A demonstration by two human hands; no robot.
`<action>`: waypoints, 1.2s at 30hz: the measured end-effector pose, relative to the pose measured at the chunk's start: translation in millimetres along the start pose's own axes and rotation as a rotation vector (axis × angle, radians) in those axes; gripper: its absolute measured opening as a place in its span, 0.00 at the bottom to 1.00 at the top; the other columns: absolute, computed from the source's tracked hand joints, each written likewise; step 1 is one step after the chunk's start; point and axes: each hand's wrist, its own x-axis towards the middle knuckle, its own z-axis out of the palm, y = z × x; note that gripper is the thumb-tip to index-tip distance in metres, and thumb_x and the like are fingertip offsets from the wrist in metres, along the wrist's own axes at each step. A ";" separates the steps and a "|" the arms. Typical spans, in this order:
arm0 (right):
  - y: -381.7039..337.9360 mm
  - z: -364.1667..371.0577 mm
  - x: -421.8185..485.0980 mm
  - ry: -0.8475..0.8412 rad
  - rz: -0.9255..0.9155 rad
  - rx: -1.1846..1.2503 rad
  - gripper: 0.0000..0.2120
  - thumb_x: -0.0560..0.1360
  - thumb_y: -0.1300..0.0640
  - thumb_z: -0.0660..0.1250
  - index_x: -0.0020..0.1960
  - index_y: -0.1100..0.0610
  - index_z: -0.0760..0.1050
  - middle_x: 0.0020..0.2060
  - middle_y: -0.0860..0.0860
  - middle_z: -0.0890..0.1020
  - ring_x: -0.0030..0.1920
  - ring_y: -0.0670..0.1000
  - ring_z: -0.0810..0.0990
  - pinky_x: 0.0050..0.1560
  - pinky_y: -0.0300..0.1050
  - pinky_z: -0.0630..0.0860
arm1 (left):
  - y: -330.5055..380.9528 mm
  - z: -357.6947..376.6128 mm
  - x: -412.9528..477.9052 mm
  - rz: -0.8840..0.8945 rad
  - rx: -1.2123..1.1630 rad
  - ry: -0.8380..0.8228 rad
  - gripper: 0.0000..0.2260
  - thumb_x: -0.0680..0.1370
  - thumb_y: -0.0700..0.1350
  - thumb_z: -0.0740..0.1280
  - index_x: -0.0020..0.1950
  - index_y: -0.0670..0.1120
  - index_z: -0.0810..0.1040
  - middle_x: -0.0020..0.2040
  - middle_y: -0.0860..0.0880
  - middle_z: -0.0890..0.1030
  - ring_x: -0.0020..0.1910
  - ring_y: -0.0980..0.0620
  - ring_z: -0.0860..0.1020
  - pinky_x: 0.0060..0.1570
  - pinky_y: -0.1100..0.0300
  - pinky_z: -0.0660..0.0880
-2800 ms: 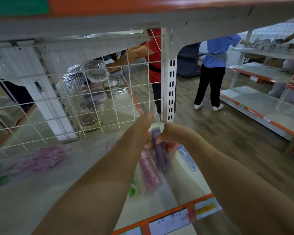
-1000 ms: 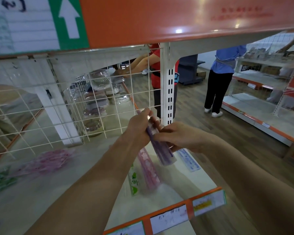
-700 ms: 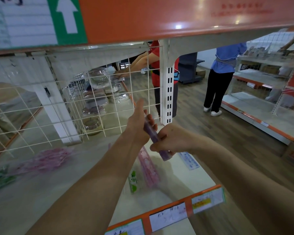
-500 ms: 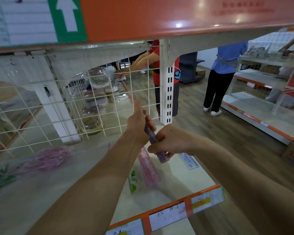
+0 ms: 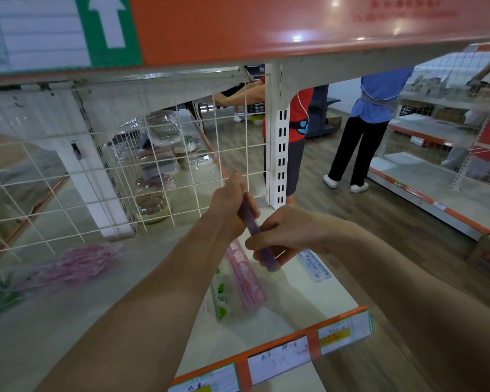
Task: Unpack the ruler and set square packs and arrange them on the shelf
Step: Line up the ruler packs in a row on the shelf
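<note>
Our left hand (image 5: 230, 206) grips the far end of the purple ruler pack (image 5: 251, 225) and our right hand (image 5: 290, 233) pinches its near end, just above the shelf (image 5: 309, 298), where a pink pack (image 5: 245, 277), a green pack (image 5: 221, 295) and a blue pack (image 5: 314, 265) lie.

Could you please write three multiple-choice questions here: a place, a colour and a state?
1. Where does the blue pack lie, relative to the pink pack? A) left B) right C) on top
2. What colour is the held pack? A) purple B) yellow C) orange
3. How does the held pack sit, relative to the shelf? A) flat on it B) held above it C) leaning on it
Answers: 1 B: it lies toward the shelf's right end. 2 A: purple shows between left hand and right hand. 3 B: both hands grip it aloft.
</note>
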 end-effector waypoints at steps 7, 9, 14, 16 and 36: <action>-10.2 -13.0 4.7 0.143 0.003 -0.083 0.12 0.70 0.52 0.73 0.48 0.60 0.82 0.44 0.54 0.86 0.41 0.47 0.84 0.36 0.35 0.78 | -2.3 14.3 2.2 0.036 -0.090 0.092 0.15 0.81 0.54 0.57 0.39 0.46 0.67 0.27 0.50 0.66 0.20 0.54 0.66 0.24 0.65 0.67; -10.5 -16.6 7.1 0.135 0.034 -0.115 0.14 0.70 0.53 0.73 0.49 0.61 0.81 0.44 0.56 0.86 0.40 0.49 0.84 0.40 0.39 0.81 | -0.1 14.0 -2.4 0.014 -0.078 0.060 0.14 0.80 0.52 0.59 0.40 0.45 0.67 0.31 0.49 0.68 0.25 0.54 0.69 0.29 0.62 0.70; 3.8 -15.3 18.3 0.199 0.173 -0.399 0.14 0.68 0.53 0.74 0.38 0.63 0.76 0.31 0.55 0.81 0.30 0.51 0.79 0.40 0.44 0.81 | 1.2 -6.7 -8.5 0.039 0.328 0.154 0.11 0.80 0.53 0.60 0.41 0.48 0.70 0.41 0.48 0.74 0.45 0.49 0.74 0.57 0.51 0.69; 9.6 -6.5 22.8 0.188 0.216 -0.500 0.14 0.68 0.54 0.74 0.37 0.61 0.71 0.31 0.54 0.79 0.31 0.53 0.80 0.42 0.46 0.81 | 3.6 -15.2 -9.3 0.089 0.336 0.244 0.09 0.79 0.50 0.61 0.44 0.46 0.72 0.38 0.48 0.72 0.40 0.50 0.72 0.50 0.53 0.70; -8.5 16.8 24.4 0.017 0.308 -0.945 0.16 0.76 0.55 0.66 0.37 0.61 0.64 0.39 0.55 0.74 0.36 0.53 0.75 0.41 0.46 0.76 | 6.0 -28.9 -12.5 0.041 0.340 0.256 0.15 0.77 0.48 0.64 0.61 0.43 0.72 0.50 0.46 0.74 0.49 0.49 0.76 0.45 0.52 0.70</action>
